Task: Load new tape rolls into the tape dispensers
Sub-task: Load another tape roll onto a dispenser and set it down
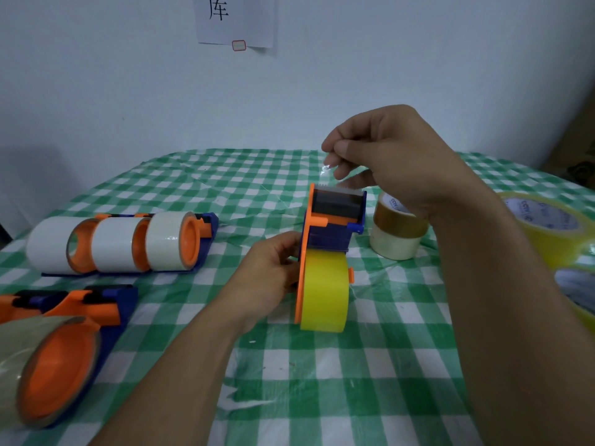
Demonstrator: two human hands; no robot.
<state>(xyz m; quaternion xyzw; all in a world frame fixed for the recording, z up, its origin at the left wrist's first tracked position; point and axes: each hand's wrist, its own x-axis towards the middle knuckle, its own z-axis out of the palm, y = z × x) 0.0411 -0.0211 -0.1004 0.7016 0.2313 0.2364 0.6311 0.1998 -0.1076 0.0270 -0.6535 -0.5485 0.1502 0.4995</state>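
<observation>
Around the middle of the green-checked table, the orange-and-blue tape dispenser stands on end, a yellow tape roll mounted low. The left hand grips its orange side plate, fingers curled; the right hand pinches the clear tape end tightly above the cutter

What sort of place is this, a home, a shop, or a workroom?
Probably a plain room with a makeshift work table: a green checked tablecloth, a paper sign on the bare white wall, and several tape dispensers with spare tape rolls.
</observation>
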